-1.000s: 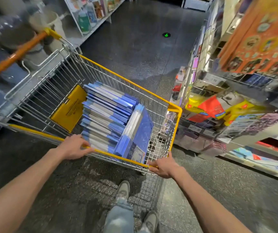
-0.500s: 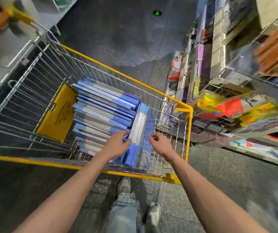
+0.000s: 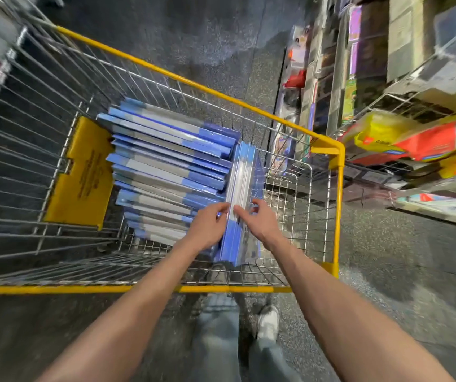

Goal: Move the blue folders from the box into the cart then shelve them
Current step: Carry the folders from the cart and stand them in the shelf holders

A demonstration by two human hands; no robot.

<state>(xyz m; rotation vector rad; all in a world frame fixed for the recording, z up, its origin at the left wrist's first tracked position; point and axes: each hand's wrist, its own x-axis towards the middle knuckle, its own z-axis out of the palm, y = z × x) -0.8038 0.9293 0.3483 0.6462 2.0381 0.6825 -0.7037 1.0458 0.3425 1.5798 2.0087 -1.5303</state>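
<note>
Gripping blue folders: left hand, right hand; flap print blurred.

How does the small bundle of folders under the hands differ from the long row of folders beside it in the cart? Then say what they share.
The small bundle holds a few folders; the long row holds many. The small bundle's edges run away from the person; the long row's run crosswise. The left hand and right hand grip the small bundle, which stands right of the long row. Both are blue and sit in the cart.
</note>
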